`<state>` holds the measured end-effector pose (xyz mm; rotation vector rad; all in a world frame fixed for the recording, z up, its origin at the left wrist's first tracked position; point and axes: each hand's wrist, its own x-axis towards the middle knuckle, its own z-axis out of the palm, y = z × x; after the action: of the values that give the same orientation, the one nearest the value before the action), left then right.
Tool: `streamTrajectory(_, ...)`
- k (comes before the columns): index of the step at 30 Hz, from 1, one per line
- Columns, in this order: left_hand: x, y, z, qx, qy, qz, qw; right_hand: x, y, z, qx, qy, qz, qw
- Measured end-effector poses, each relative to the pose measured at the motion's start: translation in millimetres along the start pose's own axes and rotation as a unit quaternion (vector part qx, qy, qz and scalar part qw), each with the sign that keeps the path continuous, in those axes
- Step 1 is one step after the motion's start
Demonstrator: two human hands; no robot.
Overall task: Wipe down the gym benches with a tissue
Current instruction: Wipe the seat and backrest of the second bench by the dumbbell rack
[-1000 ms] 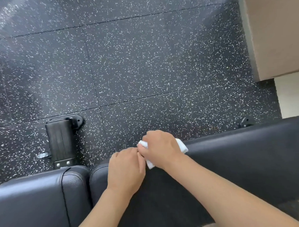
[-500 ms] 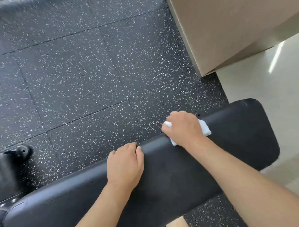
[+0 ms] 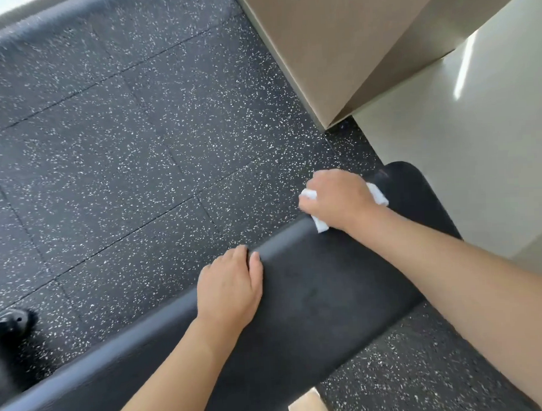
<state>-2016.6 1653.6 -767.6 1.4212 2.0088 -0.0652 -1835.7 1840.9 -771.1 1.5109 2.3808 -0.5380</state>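
Observation:
A long black padded gym bench [image 3: 314, 299] runs from the lower left up to a rounded end at the right. My right hand [image 3: 337, 199] is closed on a white tissue [image 3: 378, 196] and presses it against the bench's far edge, close to that rounded end. Bits of tissue stick out on both sides of the fist. My left hand [image 3: 230, 288] lies flat on the bench top, fingers curled over the far edge, some way left of the right hand. It holds nothing.
Black speckled rubber floor tiles [image 3: 122, 168] lie beyond the bench. A beige pillar or wall corner [image 3: 334, 47] stands at the upper right, with pale smooth floor [image 3: 478, 152] beside it. A black bench foot [image 3: 14, 322] shows at the left edge.
My right hand has slid the tissue rightwards along the bench's far edge, away from the left hand and toward the rounded end. The view has swung right; the left hand stays planted.

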Motion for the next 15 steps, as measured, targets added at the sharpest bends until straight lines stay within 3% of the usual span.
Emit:
streamTrajectory(4, 30, 61, 11, -0.008, 0.014, 0.043, 0.999, -3, 68, -18, -0.009, 0.100, 0.040, 0.994)
streamTrajectory(9, 35, 76, 19, 0.012, 0.063, 0.031, 0.997, -37, 33, 2, 0.033, 0.250, 0.049, 0.966)
streamTrajectory(12, 35, 74, 24, 0.006, 0.090, 0.037, 0.995, -71, -7, 30, 0.053, 0.264, -0.050, 0.962)
streamTrajectory(15, 35, 73, 25, 0.008, 0.102, 0.028, 0.994, -90, 4, 42, 0.021, 0.276, -0.163, 0.947)
